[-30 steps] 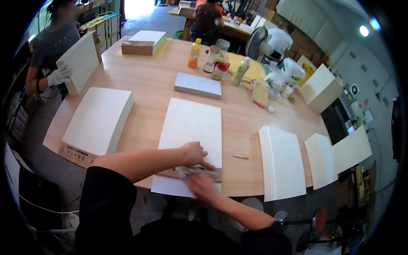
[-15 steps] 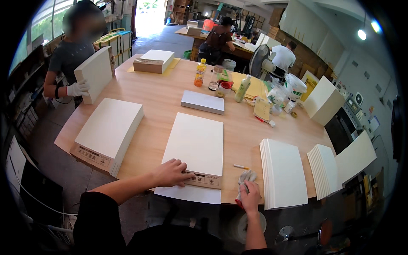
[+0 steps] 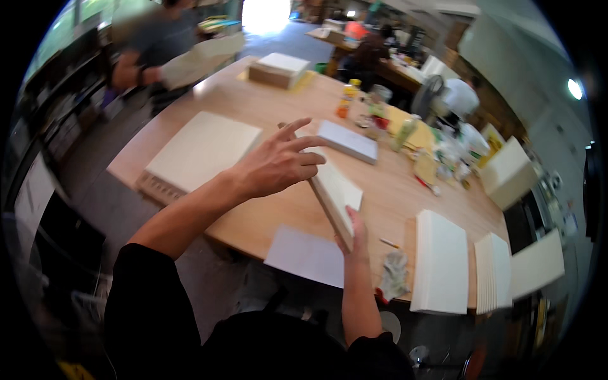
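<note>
A white paper stack [image 3: 335,187] is tipped up on edge above the table, its narrow side toward me. My right hand [image 3: 356,231] grips its near end, thumb on the white face. Over the far upper end is my left hand [image 3: 275,161], fingers spread; whether it touches the stack I cannot tell. A loose white sheet [image 3: 307,253] lies below at the table's front edge. To the right of my right hand rests a grey work glove [image 3: 394,273] with a red cuff, and a small pen-like stick [image 3: 389,243] lies behind it.
A larger paper stack [image 3: 202,149] sits left on the wooden table [image 3: 253,221]. White stacks [image 3: 441,263] stand at right. A thin white block [image 3: 348,140], bottles [image 3: 348,98] and clutter are farther back. A co-worker [image 3: 158,57] at far left handles a pale block.
The paper stack has been lifted from flat to on edge. My right hand has let go of the glove and taken the stack. My left hand has risen; the view has shifted.
</note>
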A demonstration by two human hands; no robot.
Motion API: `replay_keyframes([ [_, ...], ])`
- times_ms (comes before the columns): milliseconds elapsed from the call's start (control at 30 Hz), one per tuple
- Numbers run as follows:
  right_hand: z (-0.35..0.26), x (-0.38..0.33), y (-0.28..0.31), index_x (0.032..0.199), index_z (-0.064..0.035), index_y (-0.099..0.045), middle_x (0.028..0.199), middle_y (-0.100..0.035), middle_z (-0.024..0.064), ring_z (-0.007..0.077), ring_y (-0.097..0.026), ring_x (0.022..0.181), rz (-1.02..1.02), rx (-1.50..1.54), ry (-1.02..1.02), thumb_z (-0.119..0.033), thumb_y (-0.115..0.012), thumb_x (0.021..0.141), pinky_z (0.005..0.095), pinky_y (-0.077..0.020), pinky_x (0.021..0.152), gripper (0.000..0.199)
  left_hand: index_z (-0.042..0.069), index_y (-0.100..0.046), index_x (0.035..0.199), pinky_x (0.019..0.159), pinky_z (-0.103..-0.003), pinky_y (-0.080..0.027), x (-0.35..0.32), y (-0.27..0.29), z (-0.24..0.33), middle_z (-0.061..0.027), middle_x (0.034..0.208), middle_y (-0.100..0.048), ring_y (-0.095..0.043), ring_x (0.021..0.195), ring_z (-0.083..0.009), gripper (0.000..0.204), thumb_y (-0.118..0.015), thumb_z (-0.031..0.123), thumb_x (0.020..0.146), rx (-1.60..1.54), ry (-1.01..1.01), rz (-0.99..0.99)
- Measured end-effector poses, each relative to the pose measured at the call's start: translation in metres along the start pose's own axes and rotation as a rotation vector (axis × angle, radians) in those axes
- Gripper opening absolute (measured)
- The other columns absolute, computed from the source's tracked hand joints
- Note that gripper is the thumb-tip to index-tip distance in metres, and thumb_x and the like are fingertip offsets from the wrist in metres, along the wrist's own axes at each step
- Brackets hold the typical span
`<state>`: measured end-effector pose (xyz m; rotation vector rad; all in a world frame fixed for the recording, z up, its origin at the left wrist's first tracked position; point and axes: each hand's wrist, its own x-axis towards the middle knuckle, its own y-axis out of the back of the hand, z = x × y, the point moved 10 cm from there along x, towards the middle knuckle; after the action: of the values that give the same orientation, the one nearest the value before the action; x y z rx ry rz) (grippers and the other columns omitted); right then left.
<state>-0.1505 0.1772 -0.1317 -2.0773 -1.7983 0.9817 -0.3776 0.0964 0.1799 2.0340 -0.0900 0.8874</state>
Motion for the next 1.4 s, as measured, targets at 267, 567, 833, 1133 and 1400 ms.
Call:
replay_keyframes([
  [267, 0.053, -0.030, -0.271, 0.150, -0.0016, -0.047, 0.145, -0.060, 0.0118, 0.0236, -0.063, 0.128, -0.531, 0.031, 0.106, -0.014, -0.058, 0.110, 0.0391, -0.0554, 0.105, 0.043, 0.029, -0.076, 0.124, 0.128, -0.051, -0.036, -0.278, 0.087, -0.081, 0.0016, 0.147, -0.066, -0.054, 0.144, -0.0216, 0.044, -0.082, 0.018, 0.082, 0.386, 0.597, 0.055],
  [567, 0.143, 0.019, -0.314, 0.128, 0.0041, -0.054, 0.080, -0.068, 0.0035, 0.0070, -0.055, 0.057, -0.377, -0.667, 0.266, -0.029, -0.075, 0.101, 0.0261, -0.0389, 0.045, 0.048, 0.020, -0.071, 0.140, 0.117, -0.040, -0.048, -0.480, 0.029, -0.146, -0.0048, 0.155, -0.060, -0.059, 0.138, -0.0283, 0.067, -0.088, 0.007, 0.076, -0.445, 1.341, 0.076],
  [833, 0.140, 0.030, -0.303, 0.129, 0.0033, -0.057, 0.082, -0.072, 0.0058, 0.0102, -0.058, 0.055, -0.479, -0.740, 0.233, -0.028, -0.069, 0.104, 0.0274, -0.0436, 0.047, 0.042, 0.005, -0.068, 0.141, 0.102, -0.031, -0.056, -0.524, -0.006, -0.160, -0.0063, 0.137, -0.069, -0.064, 0.122, -0.0179, 0.068, -0.087, -0.004, 0.077, -0.852, 1.514, 0.312],
  [1133, 0.052, -0.133, -0.141, 0.125, 0.0017, -0.071, 0.095, -0.076, 0.0075, 0.0105, -0.069, 0.077, -0.451, -0.775, 0.185, -0.017, -0.063, 0.108, 0.0271, -0.0569, 0.073, 0.027, 0.005, -0.060, 0.149, 0.113, -0.038, -0.047, -0.443, 0.035, -0.184, -0.0111, 0.143, -0.066, -0.060, 0.133, -0.0200, 0.062, -0.074, 0.041, 0.101, -0.484, 1.262, 0.470],
  [1400, -0.002, -0.248, 0.018, 0.123, 0.0022, -0.072, 0.094, -0.075, 0.0068, 0.0095, -0.067, 0.078, -0.144, -0.539, 0.199, -0.016, -0.064, 0.108, 0.0256, -0.0560, 0.074, 0.025, 0.003, -0.068, 0.136, 0.105, -0.037, -0.055, -0.016, -0.126, 0.010, -0.0102, 0.124, -0.076, -0.072, 0.115, -0.0215, 0.043, -0.072, -0.006, 0.094, -0.830, 0.601, 0.194],
])
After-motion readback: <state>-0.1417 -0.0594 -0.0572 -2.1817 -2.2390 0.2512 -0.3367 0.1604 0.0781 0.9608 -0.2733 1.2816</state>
